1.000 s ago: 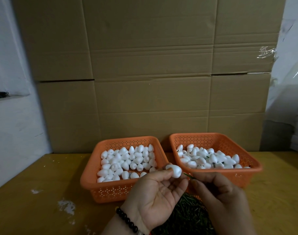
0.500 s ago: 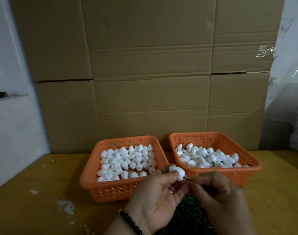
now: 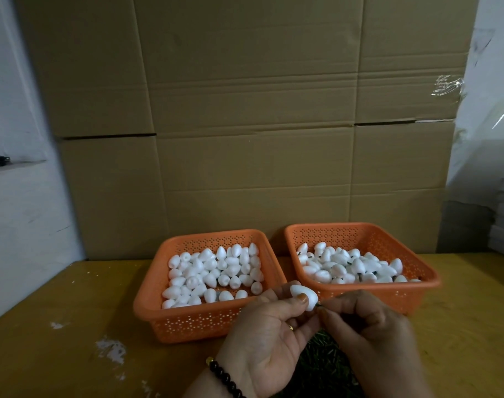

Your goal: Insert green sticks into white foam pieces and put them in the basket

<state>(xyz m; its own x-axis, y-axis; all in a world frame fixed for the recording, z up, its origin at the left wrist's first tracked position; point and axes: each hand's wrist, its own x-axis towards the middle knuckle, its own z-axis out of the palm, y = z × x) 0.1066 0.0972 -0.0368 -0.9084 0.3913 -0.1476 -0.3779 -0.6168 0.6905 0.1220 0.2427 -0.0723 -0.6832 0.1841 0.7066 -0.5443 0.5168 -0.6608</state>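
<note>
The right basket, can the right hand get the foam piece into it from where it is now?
Probably yes: the right hand sits just before the right basket, whose top is open, with nothing between.

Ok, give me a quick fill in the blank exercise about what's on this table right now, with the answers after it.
1. The left hand pinches a white ____ piece.
2. Both baskets on the table are ____ in colour.
3. The right hand pinches the green stick at the piece's ____ end.
4. The wrist with the black bead bracelet is the ____ one.

Missing words: foam; orange; pointed; left
</note>
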